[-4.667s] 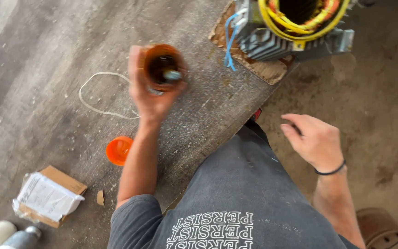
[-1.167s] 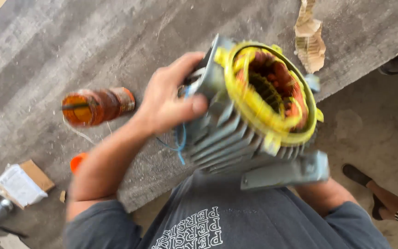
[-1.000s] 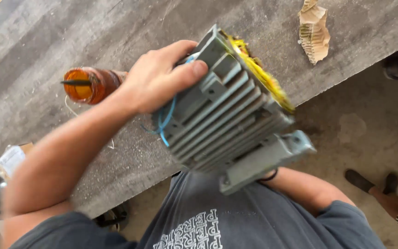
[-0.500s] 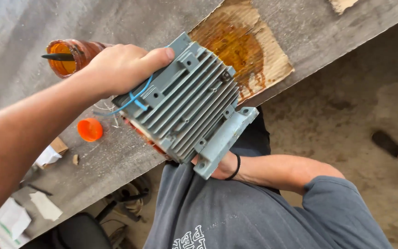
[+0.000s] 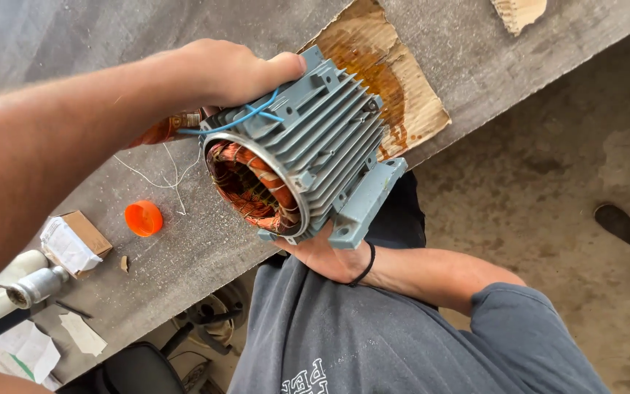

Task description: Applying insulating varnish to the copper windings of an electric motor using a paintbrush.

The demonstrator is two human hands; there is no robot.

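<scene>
Grey-blue cast metal fills the middle of the frame: a finned motor housing (image 5: pixel 315 157) is held between both hands above the near edge of a grey workbench (image 5: pixel 74 87). The left hand (image 5: pixel 231 69), reaching in from the upper left, is clamped over the housing's top, thumb pressed against the fins. The right hand (image 5: pixel 326 255) is cupped beneath, under the flat mounting foot (image 5: pixel 366 201), with a black band at its wrist; its fingers are mostly hidden, yet it bears the weight from below. The housing's long axis is tilted from the upper right of the frame down toward the lower left, so the open end faces the lower left and the copper windings (image 5: pixel 246 182) inside are shown. Thin blue wires (image 5: pixel 246 120) trail from the top of the housing beneath the left hand. Both hands are in contact, the left above and the right below. Behind the housing, toward the upper right, a stained piece of cardboard (image 5: pixel 395 80) lies on the bench. Just left of the left hand an amber bottle (image 5: pixel 165 130) is partly hidden. Further left, an orange cap (image 5: pixel 144 218), loose white thread (image 5: pixel 165 175) and a small cardboard box (image 5: pixel 74 241) lie on the bench, well apart from the hands.
</scene>
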